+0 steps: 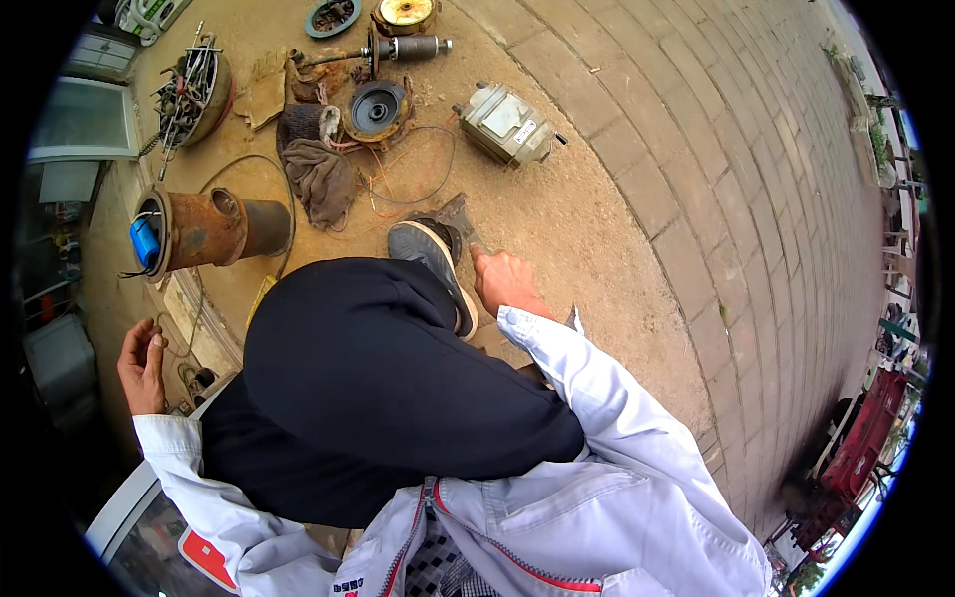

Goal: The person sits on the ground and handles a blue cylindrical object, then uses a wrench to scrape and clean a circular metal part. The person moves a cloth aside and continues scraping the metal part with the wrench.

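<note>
**Inspector:** Starting nearest: the person crouches, a raised knee in dark trousers (378, 388) filling the middle of the view. The right hand (504, 282) reaches down past the grey shoe (435, 261), forefinger stretched out, other fingers curled, tip touching the sandy ground just beside a flat grey metal piece (462, 216) that lies partly under the shoe. It grips nothing that I can see.

**Clerk:** And the left?

**Inspector:** The left hand (142, 366) hangs out to the side, fingers loosely curled; whether it holds anything I cannot tell.

**Clerk:** Containers?

**Inspector:** Next out, a rusty cylindrical housing (209, 229) lies on its side, a blue cylindrical part (145, 241) in its open end. Beyond it, a round basin (195, 92) is crammed with tools and metal rods. At the far edge, a green shallow dish (332, 17) holds small dark parts.

**Clerk:** Obstructions?

**Inspector:** The knee hides the ground under the person. Between shoe and far items lie a brown rag (323, 179), loose red wire (398, 189), a black round cover (377, 107), a grey motor unit (507, 123) and a rotor shaft (398, 50). Brick paving (756, 199) curves away on the right.
</note>
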Motion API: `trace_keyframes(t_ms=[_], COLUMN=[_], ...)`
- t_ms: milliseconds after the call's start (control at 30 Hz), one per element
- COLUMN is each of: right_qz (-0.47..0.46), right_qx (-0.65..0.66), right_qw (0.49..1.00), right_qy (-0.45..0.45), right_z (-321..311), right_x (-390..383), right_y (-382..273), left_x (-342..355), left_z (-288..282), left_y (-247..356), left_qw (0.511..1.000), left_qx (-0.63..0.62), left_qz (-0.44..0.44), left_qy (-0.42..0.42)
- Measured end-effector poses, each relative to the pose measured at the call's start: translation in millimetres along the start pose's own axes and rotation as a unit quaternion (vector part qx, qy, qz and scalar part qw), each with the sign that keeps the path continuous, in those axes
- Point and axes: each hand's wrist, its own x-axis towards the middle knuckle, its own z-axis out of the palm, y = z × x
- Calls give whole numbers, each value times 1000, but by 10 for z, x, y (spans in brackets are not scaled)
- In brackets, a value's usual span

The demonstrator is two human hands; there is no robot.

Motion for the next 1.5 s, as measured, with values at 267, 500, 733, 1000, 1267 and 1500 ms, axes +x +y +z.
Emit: trace_keyframes(t_ms=[267, 500, 733, 1000, 1267, 1500], right_qz=[38, 24, 12, 34, 30, 24], right_qx=[23, 11, -6, -33, -16, -11], right_qw=[998, 999, 1000, 999, 999, 999], right_qy=[-43, -25, -8, 5, 9, -18], right_z=[-104, -180, -95, 154, 123, 99], right_x=[-165, -165, -168, -459, -514, -429], right_y=[160, 136, 134, 261, 355, 301], left_x=[-106, -56, -171, -156, -50, -20], left_z=[10, 89, 35, -87, -123, -146], left_y=[-59, 101, -9, -357, -331, -59], left_qw=[999, 999, 1000, 999, 999, 1000], left_qx=[51, 42, 23, 30, 22, 14], left_qz=[-4, 5, 10, -22, -5, 5], left_qy=[-14, 10, -6, -29, -29, -11])
